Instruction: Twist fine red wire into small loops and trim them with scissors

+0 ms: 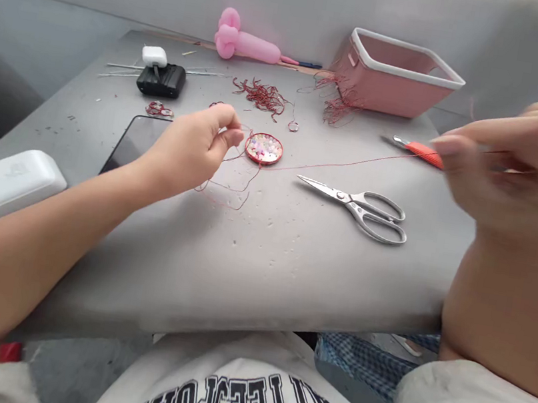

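Observation:
My left hand [201, 144] is closed in a pinch above the table, with thin dark red thread at its fingertips. Just right of those fingertips lies a small round red-rimmed dish [280, 157] of pastel beads. Loose thread ends trail below the left hand. My right hand [523, 158], partly smeared by motion, is raised at the right with thumb and forefinger pinched on a red thread [350, 165]. That thread stretches leftward across the table toward the bead dish. Open-bladed or not, I cannot tell, silver scissors [349, 203] lie below the thread, apart from both hands.
An orange-handled cutter [422, 152] lies behind my right hand. At the back are a pink bin [392, 88], tangled red threads [342, 101], cut cord pieces [264, 98] and a pink balloon [252, 46]. A phone [129, 140], black case [161, 81] and white device [8, 189] are left.

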A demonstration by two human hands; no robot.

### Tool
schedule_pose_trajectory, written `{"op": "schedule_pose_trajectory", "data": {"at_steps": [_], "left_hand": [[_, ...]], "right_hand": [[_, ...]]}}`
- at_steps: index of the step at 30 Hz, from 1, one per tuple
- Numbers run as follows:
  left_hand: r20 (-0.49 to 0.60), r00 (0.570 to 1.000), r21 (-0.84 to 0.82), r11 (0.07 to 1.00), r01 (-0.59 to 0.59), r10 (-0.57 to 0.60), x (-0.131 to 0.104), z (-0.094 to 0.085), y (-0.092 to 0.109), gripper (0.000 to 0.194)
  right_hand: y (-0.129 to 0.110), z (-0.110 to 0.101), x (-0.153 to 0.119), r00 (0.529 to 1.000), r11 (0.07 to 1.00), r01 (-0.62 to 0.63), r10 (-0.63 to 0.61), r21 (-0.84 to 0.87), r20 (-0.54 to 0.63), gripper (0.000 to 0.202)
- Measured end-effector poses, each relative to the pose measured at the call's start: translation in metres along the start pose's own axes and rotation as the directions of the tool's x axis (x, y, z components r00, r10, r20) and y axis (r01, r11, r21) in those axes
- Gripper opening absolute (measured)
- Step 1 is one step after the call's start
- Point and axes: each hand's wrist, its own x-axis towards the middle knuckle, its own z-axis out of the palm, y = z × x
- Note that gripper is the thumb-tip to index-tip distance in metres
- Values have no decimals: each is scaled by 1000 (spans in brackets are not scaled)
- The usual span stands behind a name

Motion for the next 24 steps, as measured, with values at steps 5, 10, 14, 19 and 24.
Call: {"op": "schedule_pose_trajectory", "data": {"at_steps": [5, 10, 14, 19, 24], "left_hand": [[341, 937, 328, 944, -43, -75, 3, -11, -15, 27], [149, 968, 469, 848, -247, 200, -10, -2, -11, 52], [88, 788, 451, 681, -577, 609, -21, 12, -1, 35], [254, 586, 167, 561, -810, 770, -27, 40, -1, 34], [371, 619, 144, 616, -774, 692, -28, 44, -1, 34]], "right_hand": [[-7, 36, -1, 911, 968, 241, -249, 66, 328, 13], [-30, 49, -7, 835, 945, 327, -300, 22, 462, 31], [-49, 45, -8, 801, 919, 395, -343, -3, 492, 36], [-69, 42, -11, 795, 893, 450, -386, -29, 468, 35], [-71, 41, -13, 813, 878, 476, -417, -52, 406, 35]]}}
